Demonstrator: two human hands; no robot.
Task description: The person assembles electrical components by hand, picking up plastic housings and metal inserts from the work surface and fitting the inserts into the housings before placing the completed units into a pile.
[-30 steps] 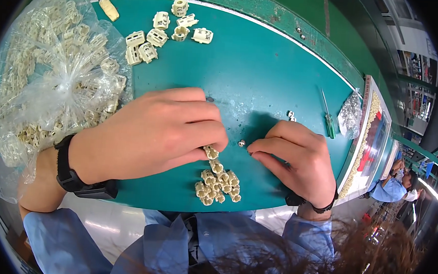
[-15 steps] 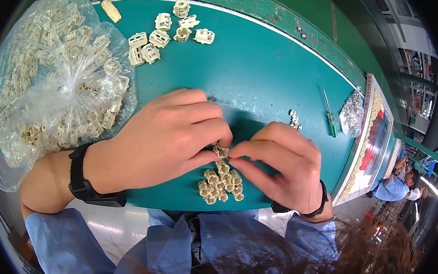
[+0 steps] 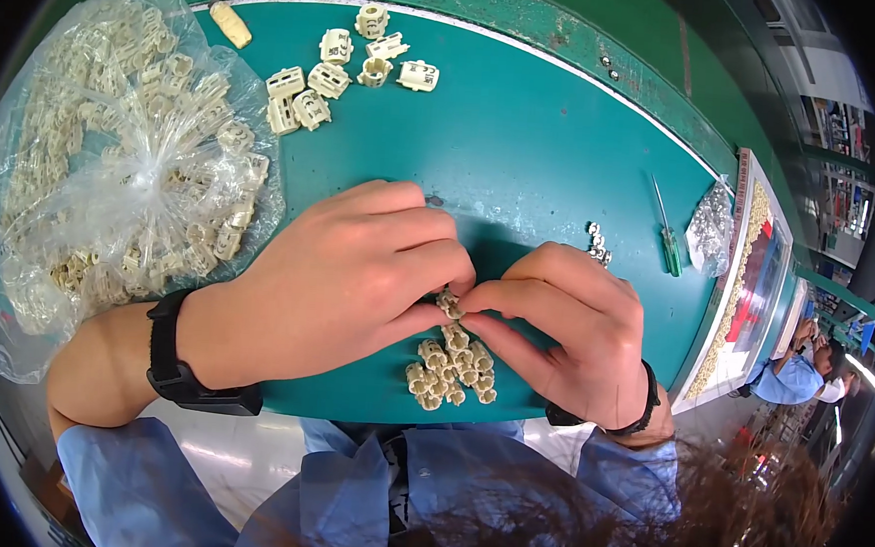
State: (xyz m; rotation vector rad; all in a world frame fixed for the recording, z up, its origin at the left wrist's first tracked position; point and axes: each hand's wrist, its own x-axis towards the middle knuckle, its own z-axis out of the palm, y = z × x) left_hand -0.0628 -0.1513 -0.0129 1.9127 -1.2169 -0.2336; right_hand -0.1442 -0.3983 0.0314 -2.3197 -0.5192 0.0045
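A second ago the right hand (image 3: 573, 320) was well apart from the left hand (image 3: 357, 277), over the counter (image 3: 505, 152); now its fingertips meet the cream part (image 3: 449, 304) that the left hand holds. The spot where a small silver piece lay between the hands is now covered by the right hand. Beyond the right hand, more of the silver metal pieces (image 3: 598, 247) shows than before.

The left hand is closed in a pinch, thumb and forefinger on the cream part. The right hand's thumb and forefinger nearly come together at its edge; whether they grip anything small, I cannot tell.

The held part is a short, hollow, notched cylinder that looks like matte plastic. Just below it, on the person's side of the hands, similar cylinders (image 3: 451, 373) stand closely bunched, open ends up. Past the left hand lie larger ribbed and slotted cream pieces (image 3: 329, 78). Left of that hand, a crinkled, glossy clear bag (image 3: 153, 181) bulges with cream pieces. Right of and beyond the right hand are a screwdriver (image 3: 671, 252) with a translucent green handle and a smaller wrinkled bag (image 3: 711, 230). The counter's green surface is smooth, with a faint sheen.
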